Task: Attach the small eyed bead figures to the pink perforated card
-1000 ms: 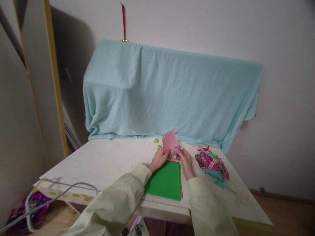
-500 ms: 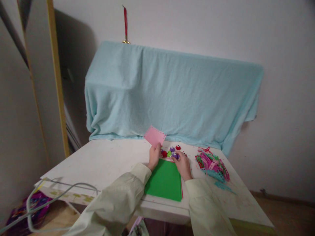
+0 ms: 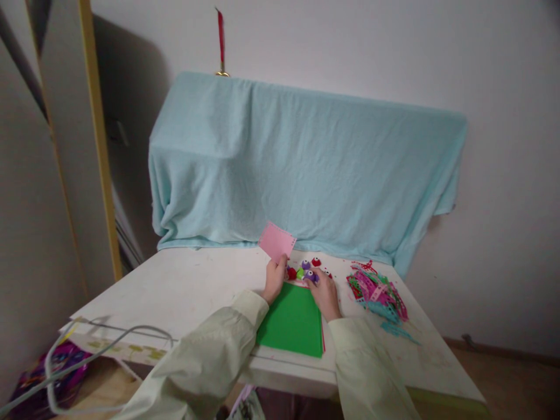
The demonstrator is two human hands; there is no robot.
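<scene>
White table (image 3: pixel 184 286), scuffed top. At centre: green paper sheets (image 3: pixel 294 319), stacked. At 12 o'clock: small coloured punches (image 3: pixel 306 269), clustered. At 3 o'clock: heap of pink and teal paper strips (image 3: pixel 377 293).

White desk (image 3: pixel 184 286), worn. Behind it: bulky furniture under a pale blue cloth (image 3: pixel 306 169), against a plain white wall (image 3: pixel 371 46). Left of desk: yellow-edged panel (image 3: pixel 98 146). Right of desk: wooden floor (image 3: pixel 516 379).

Matt pink paper (image 3: pixel 276 241), matt green card sheets (image 3: pixel 292 320), soft fuzzy blue cloth (image 3: pixel 301 169).
</scene>
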